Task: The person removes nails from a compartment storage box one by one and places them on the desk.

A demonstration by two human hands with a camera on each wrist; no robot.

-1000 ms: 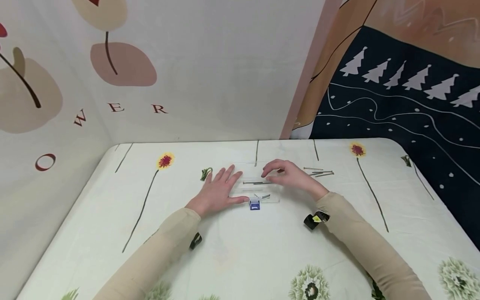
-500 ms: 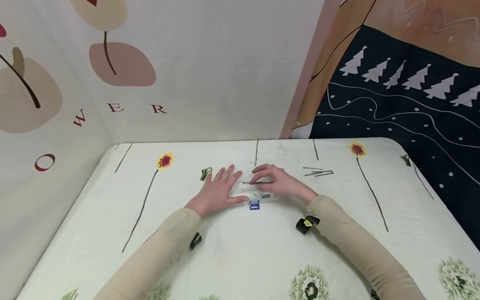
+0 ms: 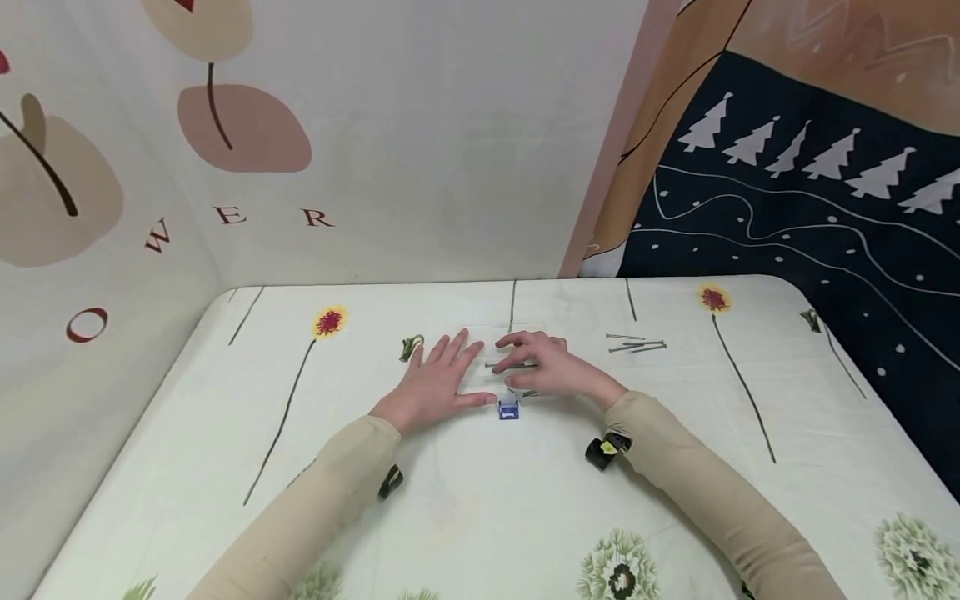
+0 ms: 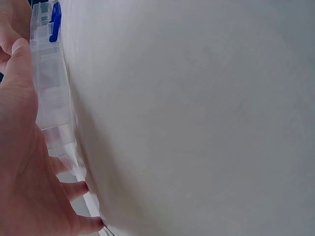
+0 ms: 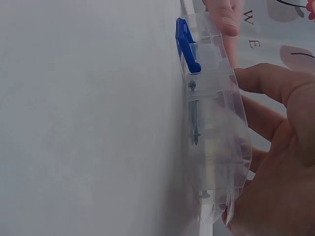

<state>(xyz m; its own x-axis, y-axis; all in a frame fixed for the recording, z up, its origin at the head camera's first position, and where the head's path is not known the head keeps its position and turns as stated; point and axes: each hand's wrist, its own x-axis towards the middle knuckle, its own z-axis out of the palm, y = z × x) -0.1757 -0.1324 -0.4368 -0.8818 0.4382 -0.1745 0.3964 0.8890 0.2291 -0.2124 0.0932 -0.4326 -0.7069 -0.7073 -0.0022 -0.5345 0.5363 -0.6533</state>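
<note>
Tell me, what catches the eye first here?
Two bare hands rest on a clear plastic box with a blue latch at the middle of the flower-printed tablecloth: the left hand lies flat, the right hand covers a long grey nail. More loose grey nails lie to the right.

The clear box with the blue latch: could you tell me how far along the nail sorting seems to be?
Partly done. A few nails already lie inside the clear box; the right wrist view shows some behind its wall. In hand: the left hand rests flat against the box's left side, while the right hand lies over it with a long nail under its fingers. Left: loose nails lie on the tablecloth, and the blue latch looks unfastened.
</note>
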